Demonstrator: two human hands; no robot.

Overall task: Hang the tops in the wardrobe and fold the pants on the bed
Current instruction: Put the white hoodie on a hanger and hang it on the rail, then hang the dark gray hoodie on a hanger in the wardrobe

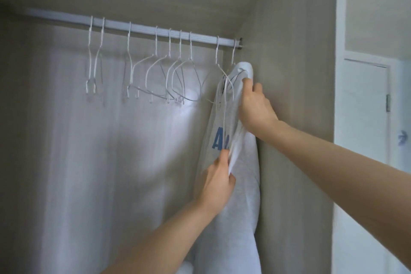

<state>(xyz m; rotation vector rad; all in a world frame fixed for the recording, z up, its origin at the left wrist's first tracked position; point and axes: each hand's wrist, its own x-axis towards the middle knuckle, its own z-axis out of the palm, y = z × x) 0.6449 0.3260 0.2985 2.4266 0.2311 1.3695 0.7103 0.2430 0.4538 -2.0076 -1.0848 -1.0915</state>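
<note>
A white top (241, 184) with blue lettering hangs on a white wire hanger (233, 55) at the far right end of the wardrobe rail (142, 28), against the wardrobe's side wall. My right hand (255, 107) grips the top's upper shoulder fabric near the hanger. Lower down, my left hand (219, 182) pinches a fold of the top's front edge just below the lettering. The bottom of the top runs out of view.
Several empty white wire hangers (155, 73) hang along the rail to the left of the top. The wardrobe's beige side panel (295, 118) stands at the right. Beyond it are a white wall and a white door (364, 118).
</note>
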